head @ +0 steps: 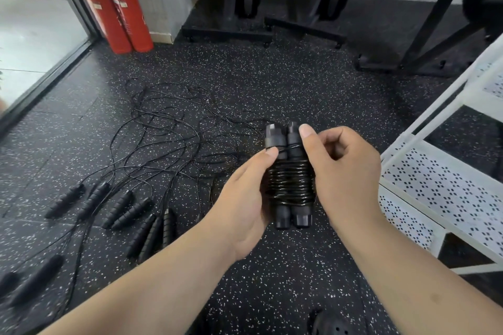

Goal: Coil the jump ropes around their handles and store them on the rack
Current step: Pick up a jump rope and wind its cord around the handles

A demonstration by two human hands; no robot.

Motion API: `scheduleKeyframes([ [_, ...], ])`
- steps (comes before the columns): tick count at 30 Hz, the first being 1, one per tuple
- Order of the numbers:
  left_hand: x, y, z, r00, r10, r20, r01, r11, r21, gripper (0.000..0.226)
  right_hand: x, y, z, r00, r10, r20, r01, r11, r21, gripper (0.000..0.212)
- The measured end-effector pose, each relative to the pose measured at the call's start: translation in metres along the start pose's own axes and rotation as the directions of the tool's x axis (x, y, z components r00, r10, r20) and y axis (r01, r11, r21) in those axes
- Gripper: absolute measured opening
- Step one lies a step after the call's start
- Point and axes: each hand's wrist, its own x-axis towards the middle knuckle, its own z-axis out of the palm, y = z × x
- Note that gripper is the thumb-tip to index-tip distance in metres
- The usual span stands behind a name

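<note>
Handles point(273, 137) in left grip point(245, 198), right grip point(345, 168) | rack point(449, 179) edge near right

You hold one black jump rope point(291, 190) between your left hand point(245, 198) and right hand point(343, 168). Its two thick black handles point(274, 139) lie side by side, pointing away from you, with the glossy thin cord point(290, 179) wound in tight turns round their middle. To your left, the other black jump ropes point(163, 139) lie uncoiled on the speckled floor point(272, 84), cords tangled, ribbed handles point(130, 209) nearest you. The white perforated metal rack point(446, 179) stands just right of your bundle.
</note>
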Motion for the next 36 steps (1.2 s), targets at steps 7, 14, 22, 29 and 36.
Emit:
scheduleKeyframes([
  [7, -0.002, 0.001, 0.002, 0.995, 0.098, -0.034, -0.093, 0.988, 0.126, 0.029, -0.005, -0.004, 0.003, 1.000, -0.023, 0.010, 0.022, 0.991, 0.129, 0.030],
  [14, -0.001, 0.007, -0.001, 0.972, 0.227, -0.064, -0.212, 0.960, 0.183, 0.024, 0.007, -0.016, -0.016, 0.891, -0.170, 0.421, 0.083, 0.973, 0.216, 0.024],
  [22, 0.001, 0.009, -0.002, 0.911, 0.407, 0.071, -0.388, 0.785, 0.483, 0.021, 0.015, -0.014, -0.028, 0.823, -0.354, 0.445, 0.388, 0.921, 0.015, 0.034],
  [29, -0.007, 0.004, -0.001, 0.901, 0.408, 0.145, -0.422, 0.753, 0.504, 0.020, 0.020, -0.013, -0.030, 0.805, -0.316, 0.502, 0.387, 0.921, -0.040, 0.040],
  [36, 0.000, 0.012, -0.005, 0.902, 0.399, 0.163, -0.419, 0.721, 0.552, 0.014, 0.016, -0.014, -0.024, 0.863, -0.172, 0.475, 0.060, 0.968, 0.242, 0.035],
])
